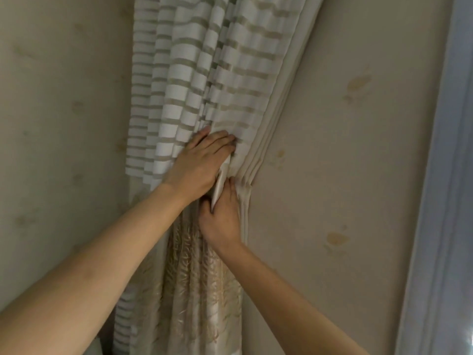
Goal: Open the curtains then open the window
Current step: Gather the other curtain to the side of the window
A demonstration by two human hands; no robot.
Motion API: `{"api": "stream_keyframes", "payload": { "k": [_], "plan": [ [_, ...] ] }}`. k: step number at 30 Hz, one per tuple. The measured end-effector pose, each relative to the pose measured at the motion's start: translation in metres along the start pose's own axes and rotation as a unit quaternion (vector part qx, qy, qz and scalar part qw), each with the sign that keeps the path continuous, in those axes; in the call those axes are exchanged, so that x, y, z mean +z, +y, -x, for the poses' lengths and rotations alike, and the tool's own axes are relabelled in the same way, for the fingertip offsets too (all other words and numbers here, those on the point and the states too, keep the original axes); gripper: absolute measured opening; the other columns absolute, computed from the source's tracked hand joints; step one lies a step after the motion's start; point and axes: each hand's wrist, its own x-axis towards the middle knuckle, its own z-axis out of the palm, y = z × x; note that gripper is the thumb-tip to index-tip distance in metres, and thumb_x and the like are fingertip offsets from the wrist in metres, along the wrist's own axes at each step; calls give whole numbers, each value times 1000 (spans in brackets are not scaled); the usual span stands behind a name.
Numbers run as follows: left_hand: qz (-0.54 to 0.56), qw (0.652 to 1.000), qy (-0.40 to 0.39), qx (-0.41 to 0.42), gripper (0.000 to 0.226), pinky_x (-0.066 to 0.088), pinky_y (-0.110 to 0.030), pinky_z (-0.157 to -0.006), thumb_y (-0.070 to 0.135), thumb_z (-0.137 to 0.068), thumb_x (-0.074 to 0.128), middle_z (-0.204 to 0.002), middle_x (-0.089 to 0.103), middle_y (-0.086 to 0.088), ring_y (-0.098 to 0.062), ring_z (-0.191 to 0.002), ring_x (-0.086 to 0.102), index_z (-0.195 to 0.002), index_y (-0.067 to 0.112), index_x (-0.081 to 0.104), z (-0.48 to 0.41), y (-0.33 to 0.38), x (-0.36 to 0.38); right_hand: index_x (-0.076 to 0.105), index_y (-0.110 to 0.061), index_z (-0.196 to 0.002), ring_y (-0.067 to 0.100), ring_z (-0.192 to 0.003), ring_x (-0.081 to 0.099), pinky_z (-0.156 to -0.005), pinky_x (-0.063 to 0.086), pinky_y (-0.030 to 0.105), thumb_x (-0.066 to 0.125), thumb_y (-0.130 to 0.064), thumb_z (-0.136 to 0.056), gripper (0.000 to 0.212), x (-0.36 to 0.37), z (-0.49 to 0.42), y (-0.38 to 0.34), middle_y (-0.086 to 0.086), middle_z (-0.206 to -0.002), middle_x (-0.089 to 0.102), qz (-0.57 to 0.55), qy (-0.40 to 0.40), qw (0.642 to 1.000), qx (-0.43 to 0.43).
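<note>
A gathered curtain hangs in the corner: a white sheer with beige stripes (194, 73), a plain cream layer (279, 98) and a gold leaf-patterned layer (199, 278) below. My left hand (199, 160) presses around the bunched folds at the waist of the bundle, fingers curled into the fabric. Just below it, my right hand (222, 213) grips a shiny cream tie-back band (219, 185) that runs up between both hands. The window frame (445, 201) shows as a pale blue-white strip at the far right; its glass and handle are out of view.
Beige wallpaper with faint gold flower prints covers the wall left (58, 149) and right (353, 162) of the curtain. The curtain sits in the corner between these walls.
</note>
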Motion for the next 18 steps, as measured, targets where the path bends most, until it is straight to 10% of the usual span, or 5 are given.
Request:
{"api": "stream_keyframes", "payload": {
  "k": [7,18],
  "plan": [
    [-8,1000,-16,-2,50,22,-45,-124,4,-88,56,-150,53,-5,-22,-143,45,-138,9,59,14,-40,10,14,-5,-158,20,-153,11,-124,13,37,48,-19,-98,71,40,-13,-8,9,-166,14,-4,-20,1000,17],
    [-36,998,-51,-25,61,24,-43,-123,13,-82,31,-146,57,-7,-23,-140,48,-135,7,62,38,-89,14,33,2,-148,33,-139,40,-114,34,45,50,-16,-94,59,88,-33,-20,20,-150,41,-28,-81,995,58]
  ]
}}
